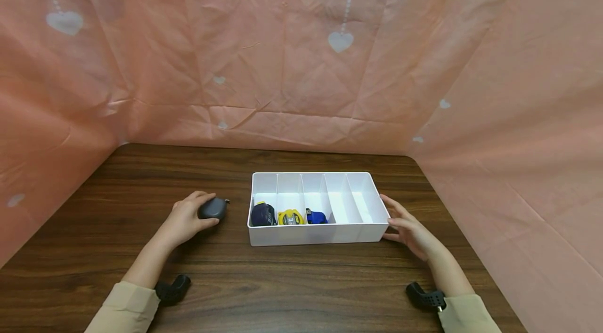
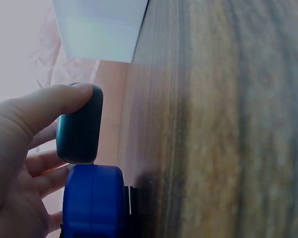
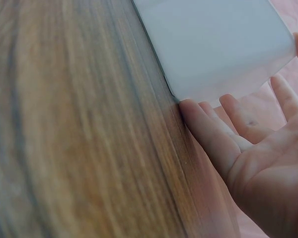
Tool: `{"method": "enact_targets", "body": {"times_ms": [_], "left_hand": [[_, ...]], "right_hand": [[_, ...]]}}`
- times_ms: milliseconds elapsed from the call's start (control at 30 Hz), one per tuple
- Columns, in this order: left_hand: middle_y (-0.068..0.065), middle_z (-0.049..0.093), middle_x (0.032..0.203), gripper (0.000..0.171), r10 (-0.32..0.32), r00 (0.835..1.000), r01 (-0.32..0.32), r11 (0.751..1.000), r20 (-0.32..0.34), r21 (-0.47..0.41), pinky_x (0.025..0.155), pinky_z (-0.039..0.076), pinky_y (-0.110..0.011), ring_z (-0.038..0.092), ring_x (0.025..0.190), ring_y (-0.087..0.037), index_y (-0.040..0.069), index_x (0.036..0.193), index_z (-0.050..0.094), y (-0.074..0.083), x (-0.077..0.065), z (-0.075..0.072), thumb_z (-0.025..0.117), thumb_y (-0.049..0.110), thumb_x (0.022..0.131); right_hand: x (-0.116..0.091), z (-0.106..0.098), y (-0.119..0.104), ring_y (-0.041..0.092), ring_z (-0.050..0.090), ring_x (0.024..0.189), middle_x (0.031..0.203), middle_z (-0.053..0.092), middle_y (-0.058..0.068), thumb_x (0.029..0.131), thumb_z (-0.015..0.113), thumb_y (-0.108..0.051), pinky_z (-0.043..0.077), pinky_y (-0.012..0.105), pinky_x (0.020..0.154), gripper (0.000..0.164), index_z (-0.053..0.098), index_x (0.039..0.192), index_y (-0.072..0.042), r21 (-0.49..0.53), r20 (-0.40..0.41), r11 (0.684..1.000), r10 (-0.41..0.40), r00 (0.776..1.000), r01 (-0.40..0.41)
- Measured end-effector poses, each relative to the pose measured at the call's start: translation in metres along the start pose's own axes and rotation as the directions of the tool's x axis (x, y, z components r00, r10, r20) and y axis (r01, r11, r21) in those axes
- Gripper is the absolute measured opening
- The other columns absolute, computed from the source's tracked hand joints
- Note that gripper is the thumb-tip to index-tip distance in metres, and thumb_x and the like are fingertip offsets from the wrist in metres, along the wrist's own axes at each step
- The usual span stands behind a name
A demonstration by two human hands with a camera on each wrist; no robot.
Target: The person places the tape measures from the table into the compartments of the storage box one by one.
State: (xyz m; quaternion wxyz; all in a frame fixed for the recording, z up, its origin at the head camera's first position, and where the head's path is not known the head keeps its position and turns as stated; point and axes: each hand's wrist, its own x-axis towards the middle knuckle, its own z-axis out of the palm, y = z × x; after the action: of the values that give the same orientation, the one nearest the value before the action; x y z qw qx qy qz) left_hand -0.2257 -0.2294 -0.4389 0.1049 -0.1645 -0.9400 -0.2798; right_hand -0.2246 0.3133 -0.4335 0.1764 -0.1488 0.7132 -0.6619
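My left hand pinches a dark grey tape measure between thumb and fingers, left of a white divided box. In the left wrist view the grey tape measure shows a gap above the wood. A blue rounded case with black parts sits below it in that view, near the fingers; from the head it is hidden. My right hand touches the right end of the box with extended fingertips. The leftmost three compartments hold a black tape measure, a yellow tape measure and a blue tape measure.
The box stands on a dark wooden table, and its compartments on the right hold nothing visible. Pink cloth with white hearts hangs behind and at both sides. Black devices are strapped to the wrists.
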Motion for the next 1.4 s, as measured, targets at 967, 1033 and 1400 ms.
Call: {"method": "enact_targets", "body": {"times_ms": [967, 1033, 1400], "left_hand": [[-0.017, 0.054, 0.118, 0.065, -0.004, 0.994, -0.006, 0.996, -0.105, -0.094, 0.08, 0.048, -0.053, 0.056, 0.1, -0.037, -0.003, 0.13, 0.056, 0.01, 0.001, -0.005, 0.083, 0.013, 0.073], [-0.017, 0.054, 0.118, 0.064, -0.002, 0.994, -0.009, 0.995, -0.113, -0.097, 0.08, 0.047, -0.053, 0.056, 0.101, -0.037, -0.003, 0.129, 0.057, 0.011, 0.002, -0.005, 0.083, 0.014, 0.073], [-0.015, 0.055, 0.117, 0.063, 0.016, 0.98, -0.042, 0.991, -0.2, -0.128, 0.08, 0.048, -0.051, 0.057, 0.1, -0.035, -0.001, 0.125, 0.061, 0.017, 0.009, -0.008, 0.085, 0.012, 0.069]], "right_hand": [[0.001, -0.001, 0.001, 0.014, 0.045, 0.12, 0.148, 0.012, 0.029, 0.1, 0.04, -0.014, 0.035, 0.059, 0.097, 0.062, 0.012, 0.155, -0.017, 0.011, 0.011, 1.0, -0.005, 1.0, 0.005], [0.001, -0.001, 0.001, 0.014, 0.045, 0.119, 0.148, 0.012, 0.029, 0.1, 0.04, -0.014, 0.035, 0.059, 0.097, 0.062, 0.012, 0.155, -0.017, 0.011, 0.012, 1.0, -0.007, 1.0, 0.007], [0.001, 0.0, 0.0, 0.018, 0.044, 0.121, 0.149, 0.012, 0.027, 0.099, 0.041, -0.013, 0.034, 0.059, 0.097, 0.062, 0.013, 0.154, -0.016, 0.013, -0.004, 1.0, 0.01, 1.0, -0.01]]}}
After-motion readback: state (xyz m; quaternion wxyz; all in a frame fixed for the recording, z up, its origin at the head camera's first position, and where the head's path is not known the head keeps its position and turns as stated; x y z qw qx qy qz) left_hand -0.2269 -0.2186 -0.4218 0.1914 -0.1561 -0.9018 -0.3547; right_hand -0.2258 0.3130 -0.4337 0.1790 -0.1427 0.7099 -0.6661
